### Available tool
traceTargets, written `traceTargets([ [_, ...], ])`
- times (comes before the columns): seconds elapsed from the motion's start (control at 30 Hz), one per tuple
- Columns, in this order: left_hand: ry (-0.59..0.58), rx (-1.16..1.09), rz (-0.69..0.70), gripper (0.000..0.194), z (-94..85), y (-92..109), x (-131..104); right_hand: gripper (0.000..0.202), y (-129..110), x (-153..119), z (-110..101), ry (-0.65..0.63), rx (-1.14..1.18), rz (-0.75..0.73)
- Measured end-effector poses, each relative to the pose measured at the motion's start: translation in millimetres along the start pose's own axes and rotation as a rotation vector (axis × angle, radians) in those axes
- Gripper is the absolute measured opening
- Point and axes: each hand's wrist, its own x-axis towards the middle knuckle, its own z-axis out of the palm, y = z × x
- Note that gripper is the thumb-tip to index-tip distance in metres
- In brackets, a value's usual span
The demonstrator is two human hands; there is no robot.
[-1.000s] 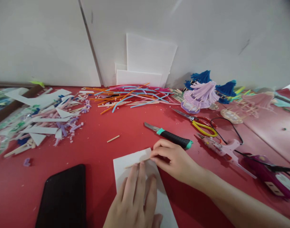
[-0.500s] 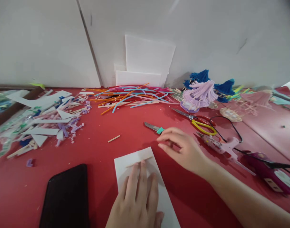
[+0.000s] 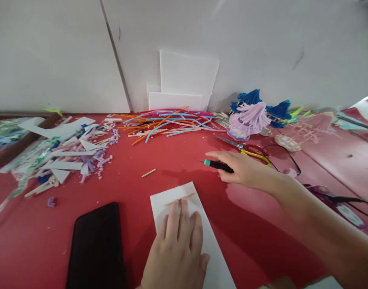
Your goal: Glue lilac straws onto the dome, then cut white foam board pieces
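My left hand lies flat on a strip of white board, its fingers stretched out and open. Its fingertips press on a thin wooden stick that lies slantwise near the strip's far end. Off to the right, my right hand is closed around a craft knife with a black handle and a teal collar. The knife is held above the red table, its blade end pointing left and seen nearly edge-on. A short piece of stick rests on the table beyond the board.
A black phone lies at the left. Scraps of board and pipe cleaner are heaped behind it. Pipe cleaners lie along the wall. Scissors, small tasselled models and a purple device are to the right.
My right hand has taken hold of the craft knife and lifted it off the table. My left hand stays pressed on the stick and board. The view has shifted slightly.
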Motion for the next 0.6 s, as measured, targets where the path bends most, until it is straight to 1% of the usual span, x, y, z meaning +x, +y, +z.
traceTargets([
  [0.07, -0.012, 0.009, 0.022, 0.058, -0.6, 0, 0, 0.050, -14, -1, -13, -0.020, 0.011, -0.033],
  [0.13, -0.015, 0.007, 0.027, 0.058, -0.9, 0, -1, 0.050, -29, -4, -21, -0.053, 0.024, -0.108],
  [0.27, -0.018, -0.028, 0.017, 0.058, -1.2, 0, 0, 0.055, -49, -5, -24, -0.145, 0.003, -0.251],
  [0.4, -0.041, -0.072, 0.004, 0.058, -3.0, 0, 3, 0.062, -55, -1, -25, -0.202, -0.134, -0.383],
  [0.5, -0.029, -0.068, -0.003, 0.057, -5.4, 0, 3, 0.064, -56, 4, -26, -0.250, -0.270, -0.423],
  [0.6, -0.016, -0.058, 0.002, 0.057, -6.6, -1, 2, 0.062, -58, 8, -27, -0.266, -0.345, -0.444],
])
